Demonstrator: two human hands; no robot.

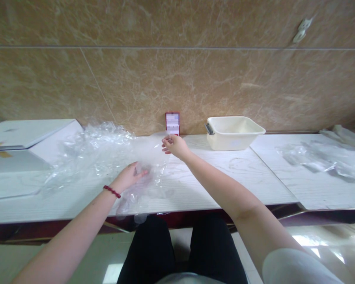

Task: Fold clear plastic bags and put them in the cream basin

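A clear, crinkled plastic bag (151,149) stands up from the white tabletop between my hands, its lower part spreading toward the front edge. My right hand (176,146) pinches the bag's upper right side with bent fingers. On the left, my left hand (129,175), with a dark red bead bracelet above its wrist, rests against the plastic. Its thumb is stretched away from the fingers, and the film partly covers the fingertips. A heap of similar clear plastic bags (102,144) lies just beyond my left hand.
A white box (38,138) stands at the far left. Against the marble wall are a small red-framed card (172,123) and a cream plastic bin (239,140) with a grey handle. More clear plastic (325,156) lies at the right. A wall socket (303,29) hangs above.
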